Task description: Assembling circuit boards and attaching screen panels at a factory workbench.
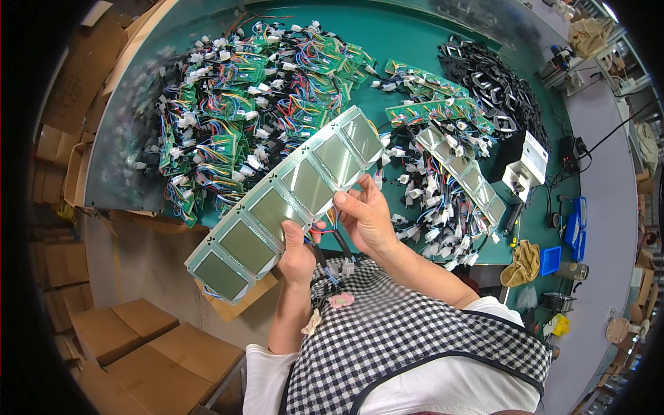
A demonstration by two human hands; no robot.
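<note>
A long circuit board panel (275, 211) with several rectangular grey displays in a row is held up in front of me, tilted from lower left to upper right. My left hand (297, 257) grips its lower edge, with the thumb on the display side. Farther up the same edge, my right hand (368, 216) pinches the panel between thumb and fingers. The fingers behind the board are partly hidden. Coloured wires with dark sleeves (340, 242) hang from under the panel between my hands, down against the checked apron.
A large heap of wired green boards (228, 114) covers the left of the green table. To the right lie another display panel (465, 173), white connectors (436, 235), a white box-shaped device (522, 166) and black plastic frames (494, 83). Cardboard boxes (159, 353) stand at lower left.
</note>
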